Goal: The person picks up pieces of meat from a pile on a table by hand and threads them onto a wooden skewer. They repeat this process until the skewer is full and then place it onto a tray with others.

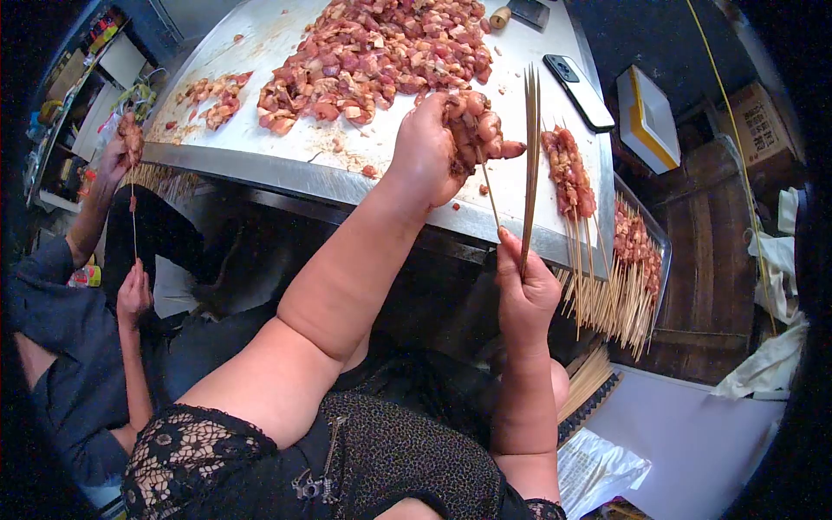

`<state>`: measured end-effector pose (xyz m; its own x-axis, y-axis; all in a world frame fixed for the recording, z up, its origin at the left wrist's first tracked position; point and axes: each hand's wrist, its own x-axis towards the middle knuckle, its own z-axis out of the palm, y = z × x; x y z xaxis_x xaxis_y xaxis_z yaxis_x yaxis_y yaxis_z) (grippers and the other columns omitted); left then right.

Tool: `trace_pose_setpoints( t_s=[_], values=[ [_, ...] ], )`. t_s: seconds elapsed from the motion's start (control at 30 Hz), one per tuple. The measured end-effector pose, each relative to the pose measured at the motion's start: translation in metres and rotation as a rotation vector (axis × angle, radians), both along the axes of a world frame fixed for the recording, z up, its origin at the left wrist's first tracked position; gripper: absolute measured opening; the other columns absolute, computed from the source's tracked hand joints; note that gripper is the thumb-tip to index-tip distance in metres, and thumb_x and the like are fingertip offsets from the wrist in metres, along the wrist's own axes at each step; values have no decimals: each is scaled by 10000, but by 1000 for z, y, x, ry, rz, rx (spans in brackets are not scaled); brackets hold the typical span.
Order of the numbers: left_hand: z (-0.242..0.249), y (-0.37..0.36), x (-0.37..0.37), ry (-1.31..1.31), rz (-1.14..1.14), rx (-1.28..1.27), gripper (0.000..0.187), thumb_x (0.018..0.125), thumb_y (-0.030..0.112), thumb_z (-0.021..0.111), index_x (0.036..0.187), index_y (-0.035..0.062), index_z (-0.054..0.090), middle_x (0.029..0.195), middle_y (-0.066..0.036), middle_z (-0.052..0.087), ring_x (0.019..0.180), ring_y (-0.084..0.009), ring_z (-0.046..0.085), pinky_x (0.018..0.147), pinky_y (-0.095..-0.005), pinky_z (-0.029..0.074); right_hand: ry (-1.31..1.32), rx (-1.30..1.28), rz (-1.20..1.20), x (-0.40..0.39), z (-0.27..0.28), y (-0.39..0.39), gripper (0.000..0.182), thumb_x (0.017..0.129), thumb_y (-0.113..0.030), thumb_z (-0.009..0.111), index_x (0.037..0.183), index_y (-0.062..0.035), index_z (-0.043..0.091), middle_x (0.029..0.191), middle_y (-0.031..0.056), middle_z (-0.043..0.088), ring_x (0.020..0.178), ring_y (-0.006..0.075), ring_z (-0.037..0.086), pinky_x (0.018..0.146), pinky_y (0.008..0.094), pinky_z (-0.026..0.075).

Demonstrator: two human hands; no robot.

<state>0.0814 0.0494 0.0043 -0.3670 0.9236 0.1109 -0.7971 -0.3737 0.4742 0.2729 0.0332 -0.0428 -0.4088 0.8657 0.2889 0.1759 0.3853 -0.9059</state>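
Observation:
My left hand [426, 152] is over the table's front edge, its fingers curled round raw meat pieces [468, 126]. Below and to the right, my right hand [527, 290] is closed on a bundle of bare bamboo skewers [531, 156] that point up. A single skewer [490, 195] slants from its fingertips up to the meat at my left hand. How many pieces are on that skewer is hidden by the fingers. Behind my left hand a large pile of cut raw meat [373, 56] lies on the metal-edged white table [290, 160].
Finished meat skewers [569, 173] lie at the table's right, with more on a tray [666, 251] beside it. A phone [579, 91] and a cleaver [529, 12] rest farther back. At the left, a co-worker's hands [133, 295] hold a skewer with meat. Bare skewers [585, 381] stand low right.

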Motion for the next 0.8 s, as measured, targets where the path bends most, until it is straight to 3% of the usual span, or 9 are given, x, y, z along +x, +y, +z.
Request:
trace_pose_setpoints(
  t_s=[0.17, 0.4, 0.5, 0.53, 0.6, 0.67, 0.73, 0.77, 0.8],
  values=[
    [-10, 6, 9, -23, -191, 60, 263, 887, 278, 314, 689, 124, 394, 640, -50, 455, 601, -215, 481, 816, -481, 444, 207, -512, 81, -5, 17, -6, 209, 873, -61, 576, 1064, 3, 631, 677, -71, 512, 548, 7, 405, 491, 151, 328],
    [-15, 11, 33, 178, -128, -44, 293, 932, 231, 295, 750, 69, 459, 716, -83, 533, 692, -208, 552, 774, -375, 487, 273, -506, 8, -12, 23, 3, 231, 881, -74, 567, 1094, 2, 611, 660, -63, 493, 521, 14, 393, 470, 156, 305],
    [-9, 5, 30, 685, 31, -67, 222, 922, 178, 430, 936, -16, 537, 845, -98, 569, 791, -171, 579, 765, -318, 487, 317, -473, -9, -11, 25, 9, 226, 884, -83, 563, 1088, -2, 616, 642, -62, 480, 523, 20, 393, 465, 162, 295],
    [-5, 2, 24, 689, 37, -68, 222, 922, 178, 430, 936, -16, 537, 845, -98, 569, 791, -171, 579, 765, -318, 487, 326, -472, -12, -10, 26, 11, 225, 883, -82, 563, 1088, -3, 616, 640, -61, 477, 519, 21, 390, 463, 164, 296],
    [7, -11, 2, 1360, 407, -325, 241, 876, 112, 518, 1065, -35, 544, 923, -116, 584, 820, -177, 590, 759, -318, 489, 333, -459, -18, -8, 26, 12, 224, 885, -73, 555, 1088, 5, 609, 643, -59, 478, 513, 19, 385, 458, 160, 289],
    [5, -20, -40, 1717, 899, -491, 191, 799, 88, 607, 971, 10, 635, 934, -157, 633, 848, -264, 624, 753, -347, 490, 339, -460, -29, -5, 26, 12, 224, 885, -63, 548, 1088, 18, 600, 645, -58, 480, 511, 16, 383, 455, 156, 282],
    [4, -38, -74, 1853, 930, -912, 199, 725, 69, 604, 900, -20, 636, 894, -218, 615, 856, -332, 604, 764, -409, 488, 349, -454, -43, -3, 22, 11, 226, 884, -54, 543, 1089, 28, 592, 643, -61, 476, 511, 12, 382, 454, 150, 277],
    [3, -46, -83, 1949, 934, -1061, 186, 753, 129, 624, 900, 19, 656, 888, -175, 641, 855, -311, 616, 760, -396, 486, 345, -449, -53, -1, 21, 12, 225, 884, -53, 544, 1088, 28, 593, 641, -62, 474, 511, 10, 382, 453, 149, 277],
    [3, -50, -86, 1948, 932, -1064, 186, 753, 129, 624, 900, 19, 656, 888, -175, 641, 855, -311, 616, 760, -396, 486, 339, -444, -62, 0, 20, 12, 224, 883, -52, 545, 1087, 27, 594, 638, -63, 472, 511, 9, 382, 452, 148, 276]
  ],
)
